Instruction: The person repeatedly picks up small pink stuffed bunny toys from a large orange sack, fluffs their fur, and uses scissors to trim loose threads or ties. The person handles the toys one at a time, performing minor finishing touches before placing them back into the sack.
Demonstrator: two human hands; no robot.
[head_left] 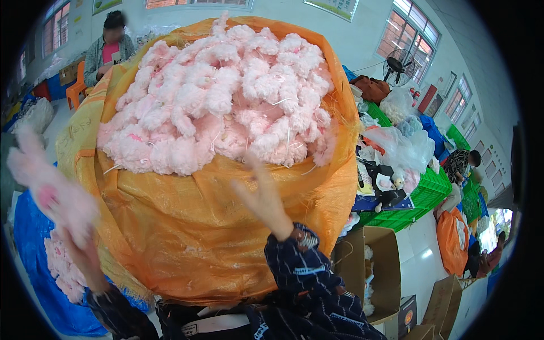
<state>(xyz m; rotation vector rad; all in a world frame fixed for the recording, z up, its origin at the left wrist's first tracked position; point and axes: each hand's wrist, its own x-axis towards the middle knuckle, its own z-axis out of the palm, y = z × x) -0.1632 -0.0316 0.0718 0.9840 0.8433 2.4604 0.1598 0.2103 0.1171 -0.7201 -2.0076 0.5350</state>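
A large heap of fluffy pink plush pieces (226, 96) fills a big orange woven sack (221, 226) in front of me. At the far left my left hand (84, 256) grips a pink plush piece (54, 190) by its lower end; the piece stands up from the hand, blurred by motion, with a brighter pink patch on it. My right hand (259, 195) is over the near side of the sack, just short of the heap. Its fingers are spread and slightly blurred, with nothing in them. Thin white strips stick out among the heaped pieces.
Beside my left arm lies a blue sack (34, 243) with more pink pieces (63, 266). A cardboard box (388, 272) stands at the lower right, before green crates (428, 195) and a cluttered table (379, 201). Another person (110, 48) sits beyond the sack at the far left.
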